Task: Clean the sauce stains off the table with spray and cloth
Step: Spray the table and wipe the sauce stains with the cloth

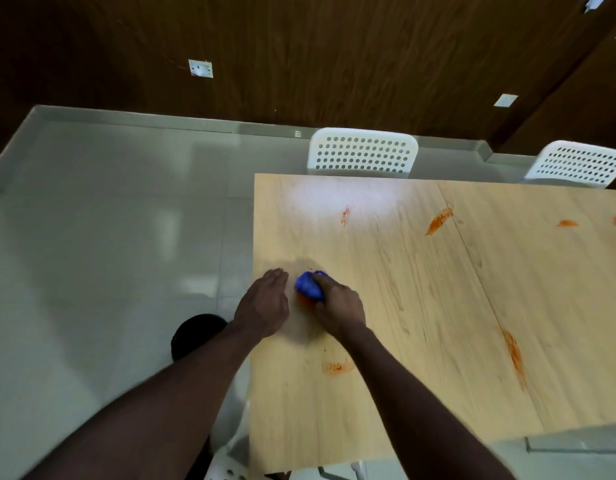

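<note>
A bunched blue cloth [308, 284] lies on the light wooden table [420, 306] near its left edge, over an orange smear. My right hand [337, 306] grips the cloth from the right. My left hand [265, 303] rests flat on the tabletop just left of the cloth, fingers straight. Orange sauce stains mark the table: one [337, 367] below my hands, a long streak [516, 356] at the right, a smear [438, 220] and a small mark [345, 214] farther back, and more [567, 223] at the far right. No spray bottle is in view.
Two white perforated chairs [363, 153] [580, 164] stand at the table's far side. Part of another white chair [227, 469] shows at the near left corner. Grey tiled floor [109, 237] lies left of the table, and a dark wooden wall behind.
</note>
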